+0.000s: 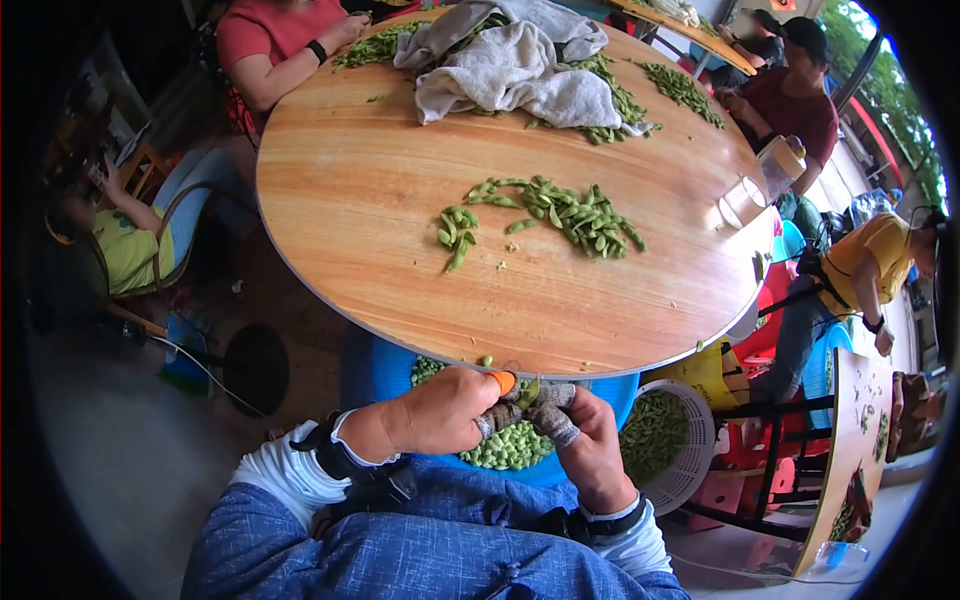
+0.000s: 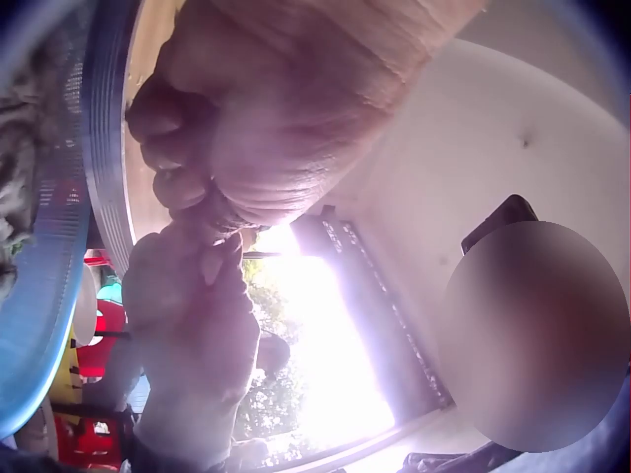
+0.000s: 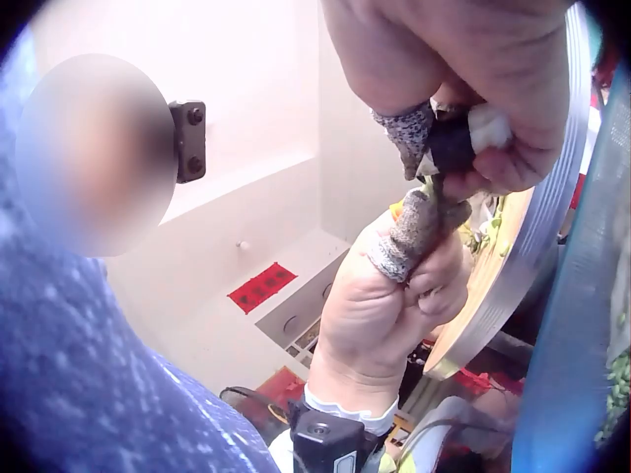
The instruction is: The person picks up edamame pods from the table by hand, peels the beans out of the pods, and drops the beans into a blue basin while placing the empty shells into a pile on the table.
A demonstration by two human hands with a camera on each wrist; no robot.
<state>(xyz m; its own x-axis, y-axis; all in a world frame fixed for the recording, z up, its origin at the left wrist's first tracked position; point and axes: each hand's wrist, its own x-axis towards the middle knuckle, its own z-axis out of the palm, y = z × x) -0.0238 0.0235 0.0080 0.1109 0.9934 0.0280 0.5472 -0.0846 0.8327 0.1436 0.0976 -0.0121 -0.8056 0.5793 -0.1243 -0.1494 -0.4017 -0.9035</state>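
Both hands meet just below the near edge of the round wooden table. My left hand, with an orange cover on one fingertip, pinches a green edamame pod. My right hand, with grey fabric covers on its fingers, pinches the same pod from the other side. Under the hands a blue basin holds shelled green beans. In the right wrist view the right hand is on top and the left hand meets it from below.
A long pile of pods and a smaller one lie mid-table, and grey towels cover more pods at the far side. A white basket of pods stands to my right. Other people sit around the table. A clear jar stands at its right edge.
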